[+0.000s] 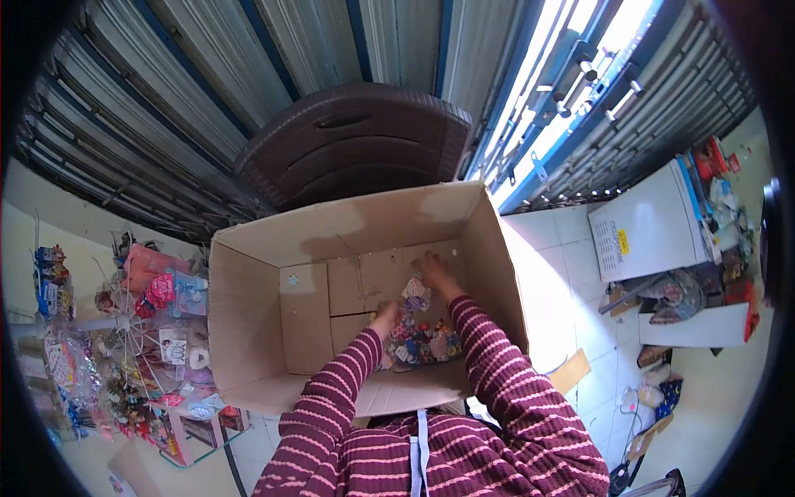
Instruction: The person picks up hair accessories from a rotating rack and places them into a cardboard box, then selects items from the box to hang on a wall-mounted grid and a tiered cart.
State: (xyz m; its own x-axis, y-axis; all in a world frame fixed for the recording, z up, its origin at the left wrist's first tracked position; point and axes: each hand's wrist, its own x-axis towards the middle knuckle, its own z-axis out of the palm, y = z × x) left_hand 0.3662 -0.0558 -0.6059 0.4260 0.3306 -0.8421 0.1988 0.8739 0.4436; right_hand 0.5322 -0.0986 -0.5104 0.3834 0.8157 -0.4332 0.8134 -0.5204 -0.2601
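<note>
Both of my hands reach down into a large open cardboard box (pixel 248 306). Low in the box, my left hand (pixel 387 318) has its fingers closed at the edge of a pile of small colourful items (pixel 426 342); what they hold is hidden. My right hand (pixel 436 273) is farther in, near the box's far side, with its fingers apart. Just below it lies a small pale patterned piece (pixel 416 290), close to the fingers. The pile, partly in what looks like clear plastic, sits between my forearms; its pieces are too small to name.
A brown plastic chair (pixel 356 141) stands behind the box, against a metal shutter (pixel 323 50). Packaged trinkets hang on a rack (pixel 132 323) at left. A white cabinet (pixel 642 224) with goods on top stands at right, and a cardboard piece (pixel 570 373) lies on the tiled floor.
</note>
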